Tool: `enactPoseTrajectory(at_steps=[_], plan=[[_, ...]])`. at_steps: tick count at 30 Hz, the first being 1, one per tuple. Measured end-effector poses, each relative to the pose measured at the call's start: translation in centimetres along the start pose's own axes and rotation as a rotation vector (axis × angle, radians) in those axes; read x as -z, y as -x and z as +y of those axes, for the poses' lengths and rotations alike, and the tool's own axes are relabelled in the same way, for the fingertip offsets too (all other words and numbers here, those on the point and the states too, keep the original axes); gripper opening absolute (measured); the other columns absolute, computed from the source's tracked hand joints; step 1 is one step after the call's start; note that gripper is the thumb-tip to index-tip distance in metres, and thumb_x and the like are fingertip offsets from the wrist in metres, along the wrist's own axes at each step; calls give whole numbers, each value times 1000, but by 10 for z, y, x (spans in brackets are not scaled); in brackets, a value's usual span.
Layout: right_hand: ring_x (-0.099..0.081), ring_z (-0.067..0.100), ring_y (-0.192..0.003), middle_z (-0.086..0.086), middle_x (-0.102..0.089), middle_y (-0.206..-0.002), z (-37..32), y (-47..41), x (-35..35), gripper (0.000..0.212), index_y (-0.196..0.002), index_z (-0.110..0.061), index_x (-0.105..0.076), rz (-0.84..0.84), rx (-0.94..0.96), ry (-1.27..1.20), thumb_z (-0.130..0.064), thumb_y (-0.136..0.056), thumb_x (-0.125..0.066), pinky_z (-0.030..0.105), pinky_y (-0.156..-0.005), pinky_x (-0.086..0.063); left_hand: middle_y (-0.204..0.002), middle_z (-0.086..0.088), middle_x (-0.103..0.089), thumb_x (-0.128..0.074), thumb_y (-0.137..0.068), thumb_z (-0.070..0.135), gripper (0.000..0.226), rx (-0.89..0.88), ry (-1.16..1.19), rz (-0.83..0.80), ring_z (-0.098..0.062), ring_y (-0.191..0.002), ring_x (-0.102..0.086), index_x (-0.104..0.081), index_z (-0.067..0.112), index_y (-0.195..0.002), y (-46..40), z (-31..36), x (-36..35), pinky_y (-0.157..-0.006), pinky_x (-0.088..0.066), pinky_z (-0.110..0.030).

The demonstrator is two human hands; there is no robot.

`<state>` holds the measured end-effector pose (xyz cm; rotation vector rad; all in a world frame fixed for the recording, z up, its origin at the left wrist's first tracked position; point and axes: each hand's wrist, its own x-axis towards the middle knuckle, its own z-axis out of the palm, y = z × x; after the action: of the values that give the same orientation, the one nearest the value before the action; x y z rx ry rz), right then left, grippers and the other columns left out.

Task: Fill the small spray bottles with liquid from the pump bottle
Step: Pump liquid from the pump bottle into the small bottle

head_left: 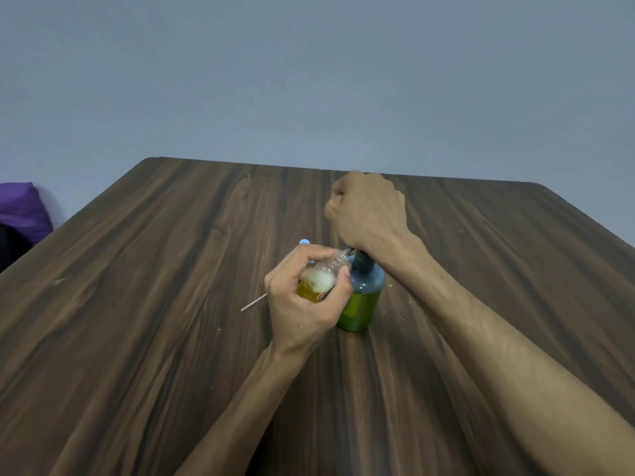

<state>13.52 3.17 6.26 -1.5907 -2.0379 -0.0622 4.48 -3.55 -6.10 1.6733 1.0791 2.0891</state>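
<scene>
my left hand (302, 297) has its fingers (311, 257) wrapped round a small clear plastic spray bottle (321, 278), tilted with its open neck against the nozzle of the green translucent pump bottle with the dark pump head (362, 297), which stands upright mid-way across the dark wood-grain table (171, 338). my right hand (367, 209) is clenched over the pump head, pressing down i think; the grip itself is hidden. small bottle shows yellow liquid and foam. a thin white dip tube (253, 302) lies just left on the table, blue cap (304, 242) behind. risk: neck slips off nozzle, liquid spills; foam may overflow; a hard press could tip the pump bottle.
</scene>
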Motion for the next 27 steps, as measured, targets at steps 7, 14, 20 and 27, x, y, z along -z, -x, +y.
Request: enactPoseTrajectory(at_steps=[7,14,20,27], plan=[[-32,17,-49,-2,-39,-52,1,0,2,26,-55,-15,-39,27,-4,-8,-10,-79,-48,30,-52,-26,-89,-1,-76,-82,-81,1,15,-5,2,3,-20,-79,-74,-72,3,-92,0,-1,0,-69,-56,-32],[-29,19,-50,-2,-36,-51,2,-1,5,25,-54,-15,-36,41,-1,-14,-9,-76,-47,30,-51,-24,-89,-2,-76,-83,-81,1,16,-14,4,1,-22,-79,-75,-72,3,-92,1,0,0,-68,-58,-35],[-30,20,-51,-2,-36,-52,1,1,2,26,-54,-16,-35,7,5,-11,-9,-76,-47,31,-53,-25,-90,-1,-76,-83,-80,1,16,-7,5,4,-21,-79,-74,-72,3,-92,0,-1,0,-68,-58,-37],[-33,18,-50,-1,-42,-53,1,2,0,27,-54,-15,-39,-33,-1,5,-10,-79,-47,30,-51,-23,-90,-2,-76,-82,-81,1,15,-6,-1,-4,-19,-80,-75,-73,2,-93,0,0,0,-67,-59,-35]])
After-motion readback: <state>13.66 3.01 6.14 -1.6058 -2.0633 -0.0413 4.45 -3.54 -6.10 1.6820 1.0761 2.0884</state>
